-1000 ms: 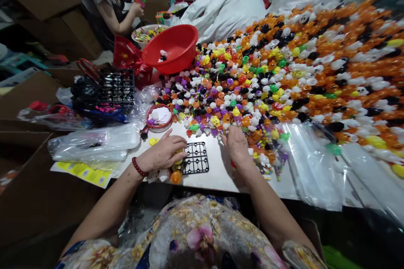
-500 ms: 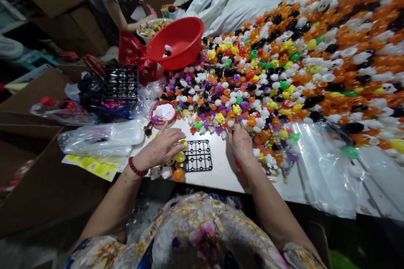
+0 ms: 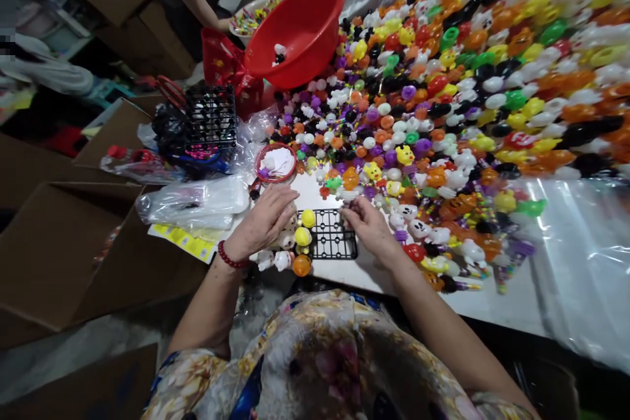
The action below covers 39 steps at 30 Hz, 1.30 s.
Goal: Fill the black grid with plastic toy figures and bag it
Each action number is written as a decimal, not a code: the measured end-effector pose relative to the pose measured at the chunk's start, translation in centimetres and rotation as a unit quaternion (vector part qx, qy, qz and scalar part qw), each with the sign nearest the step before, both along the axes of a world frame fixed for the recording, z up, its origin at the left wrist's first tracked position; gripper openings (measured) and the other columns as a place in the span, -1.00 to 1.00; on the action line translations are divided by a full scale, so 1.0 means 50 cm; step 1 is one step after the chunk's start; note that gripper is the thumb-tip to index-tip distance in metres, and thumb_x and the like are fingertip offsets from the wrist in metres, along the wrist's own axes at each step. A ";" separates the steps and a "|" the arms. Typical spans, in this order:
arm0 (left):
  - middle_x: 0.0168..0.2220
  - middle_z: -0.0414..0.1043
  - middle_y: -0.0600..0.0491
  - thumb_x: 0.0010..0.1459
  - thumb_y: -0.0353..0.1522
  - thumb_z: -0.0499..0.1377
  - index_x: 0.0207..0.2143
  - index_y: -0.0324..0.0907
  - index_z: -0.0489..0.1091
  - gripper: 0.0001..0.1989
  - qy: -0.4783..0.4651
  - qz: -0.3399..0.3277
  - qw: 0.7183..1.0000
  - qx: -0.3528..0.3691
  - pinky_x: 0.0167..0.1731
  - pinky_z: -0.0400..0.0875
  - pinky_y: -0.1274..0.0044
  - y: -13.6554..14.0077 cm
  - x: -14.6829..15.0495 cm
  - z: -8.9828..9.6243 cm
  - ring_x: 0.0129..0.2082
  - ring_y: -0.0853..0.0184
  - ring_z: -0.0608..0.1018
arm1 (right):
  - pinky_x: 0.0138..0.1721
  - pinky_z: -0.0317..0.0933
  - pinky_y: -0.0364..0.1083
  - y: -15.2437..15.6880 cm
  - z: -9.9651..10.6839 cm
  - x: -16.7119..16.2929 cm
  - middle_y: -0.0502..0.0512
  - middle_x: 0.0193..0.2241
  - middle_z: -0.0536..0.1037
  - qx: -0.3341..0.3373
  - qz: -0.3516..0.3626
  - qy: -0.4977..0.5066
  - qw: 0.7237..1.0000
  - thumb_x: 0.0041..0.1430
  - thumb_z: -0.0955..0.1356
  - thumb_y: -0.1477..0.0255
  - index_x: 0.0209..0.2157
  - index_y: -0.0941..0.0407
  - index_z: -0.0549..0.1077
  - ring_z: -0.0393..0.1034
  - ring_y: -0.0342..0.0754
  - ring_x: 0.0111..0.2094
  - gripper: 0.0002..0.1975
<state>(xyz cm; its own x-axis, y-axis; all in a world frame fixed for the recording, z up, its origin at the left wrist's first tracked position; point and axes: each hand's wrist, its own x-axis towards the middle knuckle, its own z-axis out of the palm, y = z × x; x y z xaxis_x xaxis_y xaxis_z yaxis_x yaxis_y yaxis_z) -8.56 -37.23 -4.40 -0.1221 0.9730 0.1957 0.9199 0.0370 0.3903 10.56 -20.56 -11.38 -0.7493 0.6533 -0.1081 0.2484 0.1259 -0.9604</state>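
Observation:
A black plastic grid (image 3: 335,234) lies flat on the white table in front of me. Its left part carries several small toy heads, among them a yellow one (image 3: 302,236), an orange one (image 3: 301,265) and a white one (image 3: 283,260). My left hand (image 3: 266,220), wearing a dark red bead bracelet, rests over the white figures with its fingers stretched out and holds nothing visible. At the grid's right edge, my right hand (image 3: 369,226) has thumb and fingertips pinched together. Whatever sits between those fingertips is too small to make out.
A huge pile of small colourful plastic figures (image 3: 418,111) spreads behind and to the right. A red basin (image 3: 295,33) tilts at the back, near a round red basket (image 3: 275,163). Plastic bags (image 3: 197,203), stacked black grids (image 3: 211,117) and cardboard boxes (image 3: 63,256) stand left. Another person's arm (image 3: 197,3) is beyond.
The view has shifted. My right hand has come from the edge of the pile to the grid's right side, its fingertips pinched. My left hand has drawn back slightly, uncovering the yellow heads.

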 end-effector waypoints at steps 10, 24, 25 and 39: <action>0.08 0.45 -0.15 0.37 -0.32 -0.03 0.12 -0.20 0.30 -0.66 -0.009 0.002 1.000 -0.002 0.24 0.24 0.17 0.006 -0.002 -0.011 0.17 0.19 0.42 | -0.04 0.31 0.05 0.027 0.005 -0.004 0.17 -0.17 0.61 0.197 -0.002 0.042 0.980 0.28 0.27 0.28 -0.12 0.08 0.55 0.45 0.06 -0.12 -0.71; 0.06 0.44 -0.15 0.37 -0.32 -0.04 0.17 -0.18 0.26 -0.63 -0.028 0.010 0.999 -0.021 0.09 0.44 0.26 0.020 -0.013 -0.011 0.08 0.20 0.47 | -0.26 0.19 -0.10 0.049 0.092 -0.099 0.03 -0.42 0.56 0.182 0.116 -0.017 0.976 0.19 0.39 0.40 -0.37 0.10 0.53 0.38 -0.07 -0.35 -0.91; 0.06 0.44 -0.15 0.37 -0.32 -0.04 0.19 -0.18 0.24 -0.62 -0.034 0.012 0.999 -0.026 0.09 0.44 0.27 0.017 -0.012 -0.015 0.09 0.20 0.48 | -0.26 0.18 -0.11 0.046 0.093 -0.112 0.03 -0.42 0.56 0.179 0.130 -0.027 0.975 0.18 0.40 0.42 -0.38 0.11 0.53 0.37 -0.08 -0.36 -0.92; 0.13 0.40 -0.18 0.36 -0.24 -0.02 0.30 -0.22 0.08 -0.48 -0.075 0.006 0.997 -0.028 0.12 0.40 0.30 0.021 -0.010 -0.025 0.11 0.19 0.47 | -0.33 0.14 -0.15 0.011 0.066 -0.158 0.02 -0.51 0.47 0.082 0.264 -0.024 0.961 0.35 0.14 0.04 -0.54 0.14 0.42 0.32 -0.11 -0.40 -0.43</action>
<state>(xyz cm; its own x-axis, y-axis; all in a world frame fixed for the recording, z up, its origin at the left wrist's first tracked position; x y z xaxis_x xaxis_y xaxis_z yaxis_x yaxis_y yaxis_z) -9.08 -36.18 -5.64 -0.1584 0.9801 0.1198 0.8504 0.0738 0.5210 2.66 -20.03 -8.09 -0.9777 0.1945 -0.0792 0.1519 0.3946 -0.9062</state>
